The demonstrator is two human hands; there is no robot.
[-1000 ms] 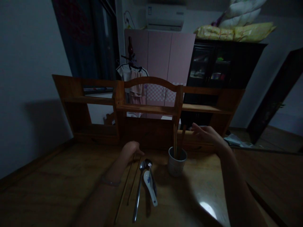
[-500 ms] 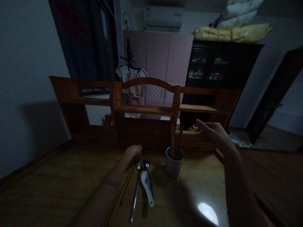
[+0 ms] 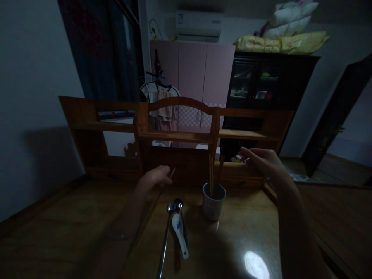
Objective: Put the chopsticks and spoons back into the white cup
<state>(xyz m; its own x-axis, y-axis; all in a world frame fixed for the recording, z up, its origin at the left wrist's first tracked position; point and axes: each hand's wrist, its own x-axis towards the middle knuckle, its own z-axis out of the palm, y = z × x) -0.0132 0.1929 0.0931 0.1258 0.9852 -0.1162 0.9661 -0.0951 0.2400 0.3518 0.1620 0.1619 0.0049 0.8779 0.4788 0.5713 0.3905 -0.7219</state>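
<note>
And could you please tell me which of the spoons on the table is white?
The white spoon is the one with blue marking in its bowl; the long spoon and dark spoon look metallic.

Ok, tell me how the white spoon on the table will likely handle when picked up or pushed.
The white spoon looks ceramic, so it is probably stiff and could chip if dropped. Its smooth surface may feel slippery. The rounded bowl might rock when pushed.
</note>
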